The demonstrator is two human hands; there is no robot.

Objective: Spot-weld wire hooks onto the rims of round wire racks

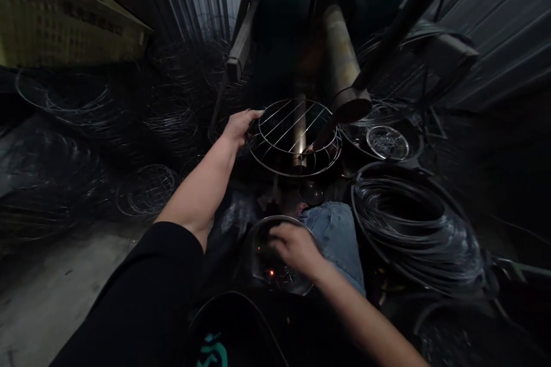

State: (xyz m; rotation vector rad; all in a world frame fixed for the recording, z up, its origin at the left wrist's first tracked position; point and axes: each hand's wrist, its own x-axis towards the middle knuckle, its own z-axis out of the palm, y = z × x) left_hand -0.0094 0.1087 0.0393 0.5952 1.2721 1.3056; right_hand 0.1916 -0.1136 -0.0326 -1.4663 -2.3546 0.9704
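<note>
Left hand (238, 129) on wire basket (294, 174) (shiny)

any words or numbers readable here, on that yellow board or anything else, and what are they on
Nothing can be read with certainty. The yellowish board at top left carries rows of dark characters, too small and blurred to read. The black fabric at the bottom shows a teal printed mark, cut off by the picture's edge and unreadable.
</note>
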